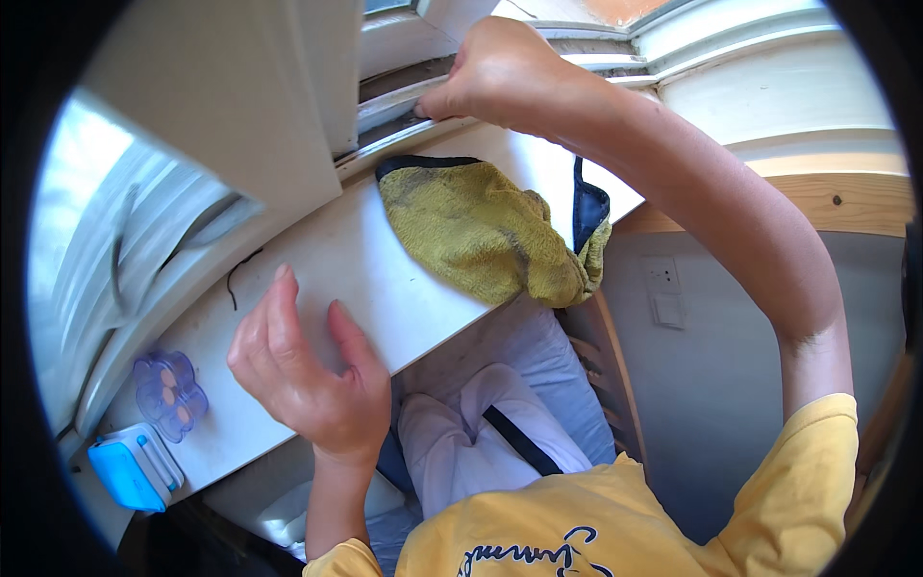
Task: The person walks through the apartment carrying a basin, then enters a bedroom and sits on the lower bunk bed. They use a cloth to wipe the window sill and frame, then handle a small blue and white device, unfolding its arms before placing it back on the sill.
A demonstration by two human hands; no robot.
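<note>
My right hand (pixel 497 76) reaches to the dirty lower track (pixel 396 122) of the sliding window. Its thumb lies along the track, while the other fingers are mostly hidden behind the hand, so whether it holds anything does not show. My left hand (pixel 314 368) hovers near the front of the white windowsill (pixel 353 267), thumb and fingers apart, with nothing in it. Between the hands a yellow-green terry cloth (pixel 461 223) with dark edging lies crumpled on the sill. It is stained with grey smudges, and one end hangs over the front edge.
Left on the sill are a clear purple flower-shaped container (pixel 169 397) and a blue-and-white box-like object (pixel 133 469). A dark thread (pixel 232 281) lies by the window frame. Below are a blue-covered bed (pixel 570 375) and a wooden rail (pixel 620 375); a socket (pixel 661 274) is on the wall.
</note>
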